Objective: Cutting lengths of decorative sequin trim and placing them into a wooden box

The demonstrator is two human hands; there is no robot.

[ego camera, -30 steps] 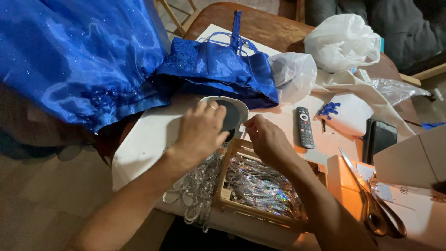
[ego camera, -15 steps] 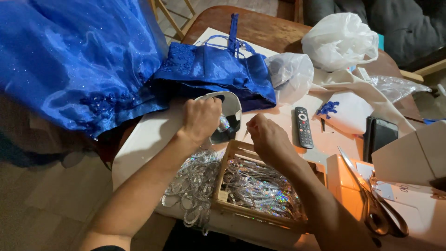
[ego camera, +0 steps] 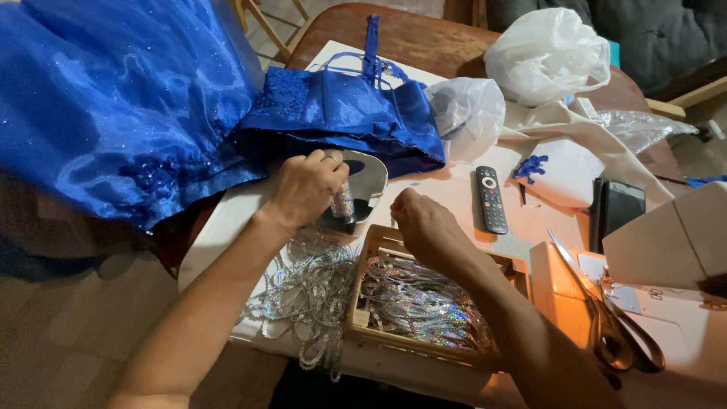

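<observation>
So the left hand (ego camera: 307,185) is curled around a small vial of silver glitter (ego camera: 343,201), holding it upright right over a little shiny metal dish (ego camera: 365,182) that sits on the white-covered table (ego camera: 227,227). The right hand (ego camera: 424,227) is loosely closed with the fingertips pinched together just past the far edge of a shallow wooden tray (ego camera: 363,273); can't really tell if there's anything tiny between the fingers. That tray is packed with holographic silver trim (ego camera: 420,303), and more of the same stuff spills in a tangled pile (ego camera: 307,291) just left of it, hanging off the table edge. Bright blue satin dress (ego camera: 151,98) is spread across the top left, its bodice lying right behind the dish. A black remote (ego camera: 491,198) lies to the right of the hands, and scissors (ego camera: 606,318) rest further right on an orange-lit box.
</observation>
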